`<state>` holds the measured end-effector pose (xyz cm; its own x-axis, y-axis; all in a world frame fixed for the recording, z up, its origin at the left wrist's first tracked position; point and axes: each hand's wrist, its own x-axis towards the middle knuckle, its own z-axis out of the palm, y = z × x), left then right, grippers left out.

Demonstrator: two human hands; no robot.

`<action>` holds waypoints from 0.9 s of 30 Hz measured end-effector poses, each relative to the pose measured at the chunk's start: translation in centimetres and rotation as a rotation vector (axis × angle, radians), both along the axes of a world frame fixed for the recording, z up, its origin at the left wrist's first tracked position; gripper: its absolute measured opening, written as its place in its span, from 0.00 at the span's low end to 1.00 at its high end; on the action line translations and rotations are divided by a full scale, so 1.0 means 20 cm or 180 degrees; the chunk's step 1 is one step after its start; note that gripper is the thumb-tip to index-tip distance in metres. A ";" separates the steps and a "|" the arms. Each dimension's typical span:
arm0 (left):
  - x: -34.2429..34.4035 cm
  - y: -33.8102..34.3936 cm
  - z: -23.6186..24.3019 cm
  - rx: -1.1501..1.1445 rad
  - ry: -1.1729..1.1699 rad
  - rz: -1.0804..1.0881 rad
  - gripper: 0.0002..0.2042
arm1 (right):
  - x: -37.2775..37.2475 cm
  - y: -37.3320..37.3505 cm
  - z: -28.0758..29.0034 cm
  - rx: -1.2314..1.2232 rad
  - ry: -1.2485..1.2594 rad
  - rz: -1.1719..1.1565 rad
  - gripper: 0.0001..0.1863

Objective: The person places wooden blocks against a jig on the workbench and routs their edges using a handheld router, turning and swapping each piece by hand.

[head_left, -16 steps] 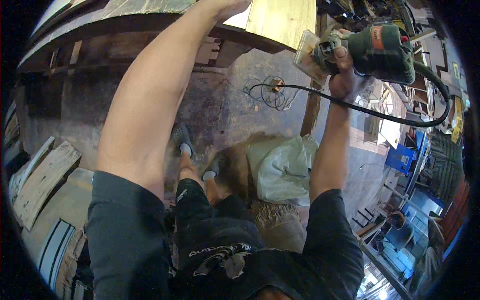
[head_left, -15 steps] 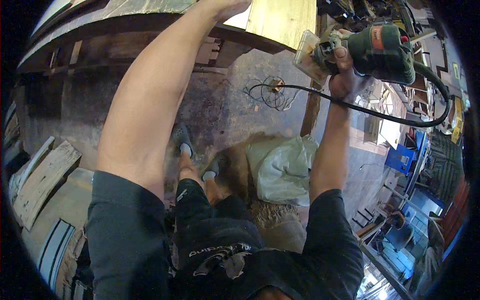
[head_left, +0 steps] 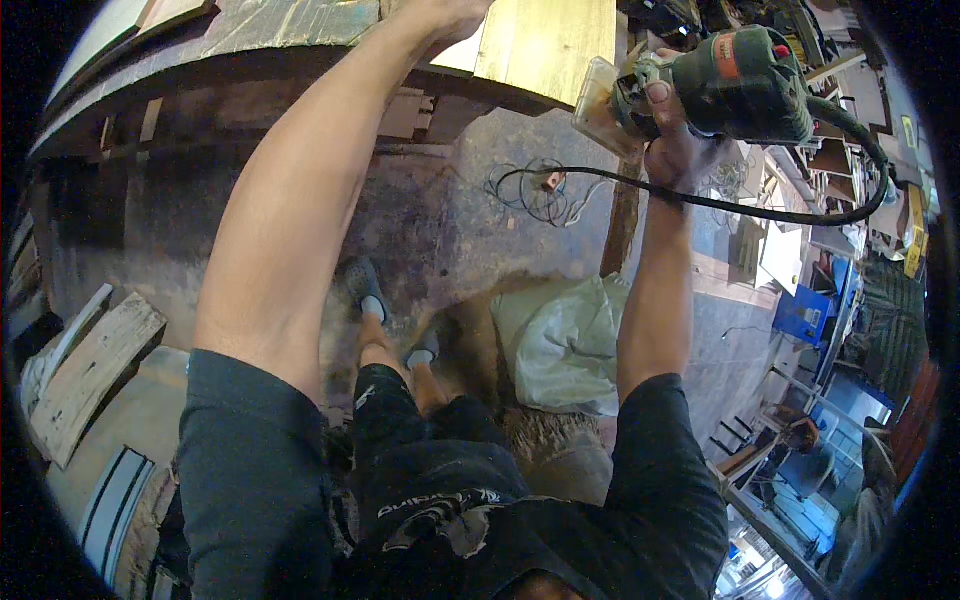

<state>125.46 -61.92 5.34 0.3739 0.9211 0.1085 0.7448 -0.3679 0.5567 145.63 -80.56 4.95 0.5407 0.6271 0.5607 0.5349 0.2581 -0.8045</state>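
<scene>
My right hand (head_left: 672, 125) is wrapped round a green trim router (head_left: 750, 85) with a black body and a clear base plate (head_left: 597, 105). The router lies tilted on its side, its base at the right end of a pale yellow wooden board (head_left: 545, 50). Whether base and board touch I cannot tell. At the board's left part is my left hand (head_left: 450, 14); the upper edge of the view cuts it off and its fingers are hidden. A black power cord (head_left: 740, 208) loops from the router's rear under my right wrist.
The board lies on a worn workbench (head_left: 270, 28). Coiled cable (head_left: 540, 190) rests on the floor beyond a pale green sack (head_left: 565, 345). Wood offcuts (head_left: 95, 375) lean at the left. A blue box (head_left: 803, 312) and clutter stand at the right.
The router in my right hand has shifted a little up and left in view. The board appears slightly farther left too. My left hand stays at the board.
</scene>
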 end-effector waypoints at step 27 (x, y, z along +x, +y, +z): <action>0.05 0.04 -0.17 0.0717 0.0026 -0.0110 0.33 | 0.04 0.07 0.10 -0.0120 0.0147 0.0256 0.21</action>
<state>126.54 -61.06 2.02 0.4066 0.8605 0.3068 0.7337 -0.5077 0.4516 146.47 -79.08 6.96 0.5126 0.6897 0.5114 0.4757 0.2677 -0.8379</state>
